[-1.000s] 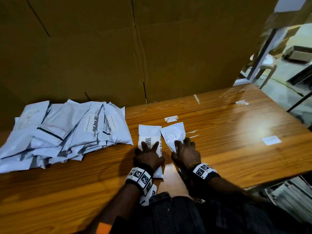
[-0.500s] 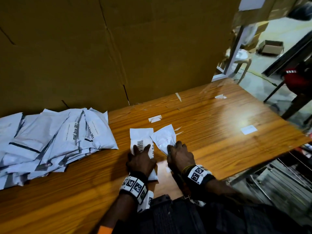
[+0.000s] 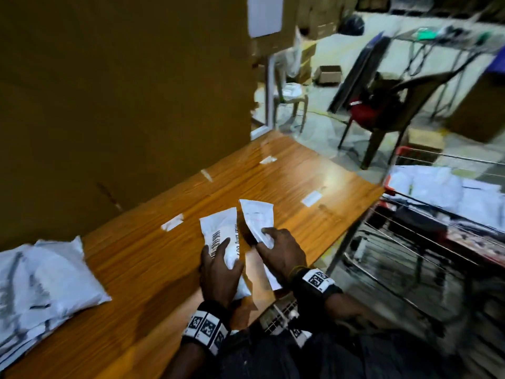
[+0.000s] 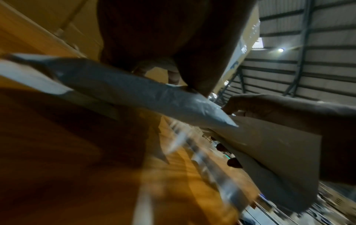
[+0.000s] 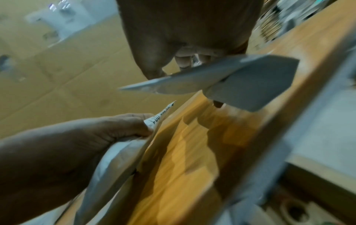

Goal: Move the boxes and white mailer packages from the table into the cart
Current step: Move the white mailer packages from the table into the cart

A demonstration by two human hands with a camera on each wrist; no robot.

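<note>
White mailer packages: two are in hand at lower centre of the head view, lifted off the worktop [image 3: 142, 272]; the left hand [image 3: 220, 272] grips the barcoded mailer [image 3: 222, 236], fingers curled round it, and the right hand [image 3: 281, 254] pinches the plain mailer [image 3: 258, 217] by its lower corner. Recommended: carry both to the wire cart [image 3: 426, 225] at right of frame, clear its top rail, and release low, since a corner pinch on slick film may slip. Count: two mailers held; one pile of mailers [image 3: 41, 285] at lower left, number indeterminate; several more in the cart, blurred; no boxes seen on the worktop; roughly five paper scraps there
</note>
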